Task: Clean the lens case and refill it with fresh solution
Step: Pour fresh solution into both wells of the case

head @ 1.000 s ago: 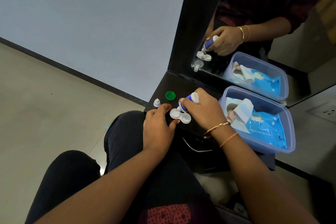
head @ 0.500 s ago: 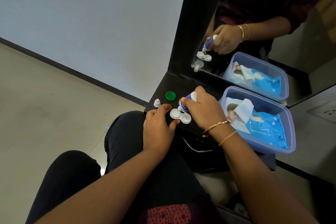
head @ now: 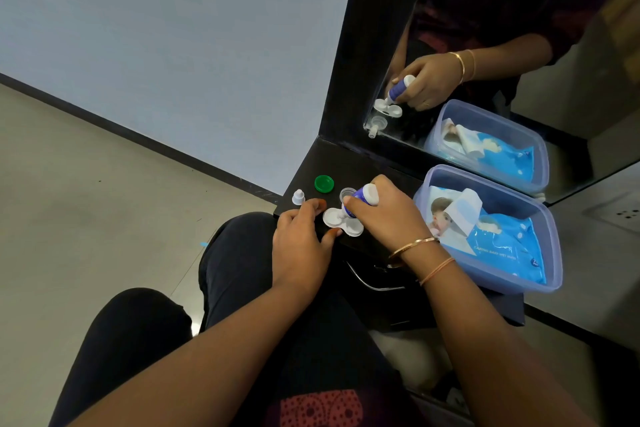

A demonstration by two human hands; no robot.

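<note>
Here the refilling step looks to be in hand: the right hand (head: 391, 215) is wrapped around a small blue-and-white solution bottle (head: 360, 200), tipped nozzle-down so its tip sits at the left well of the white lens case (head: 343, 222). The left hand (head: 301, 243) steadies the case, its fingers curled with forefinger and thumb touching the left well's rim on either side, pinching it lightly in place. The case lies flat near the front edge of the black dresser shelf (head: 349, 166), close to its left corner, both round wells open and facing up; it looks clean and matte white, and whether any liquid already stands in either well is too small to tell. Its green cap (head: 324, 183) rests toward the left edge of the shelf, a clear cap (head: 347, 193) just beside the bottle, and the bottle's small white cap (head: 298, 197) near the left front corner. A lidless plastic tub of wet wipes (head: 491, 229) sits at the right end of the shelf, touching the right wrist. Next, I judge, a gentle squeeze is called for, then shifting the nozzle to the right well, keeping the tip from touching the plastic and the case from sliding off the front edge.
</note>
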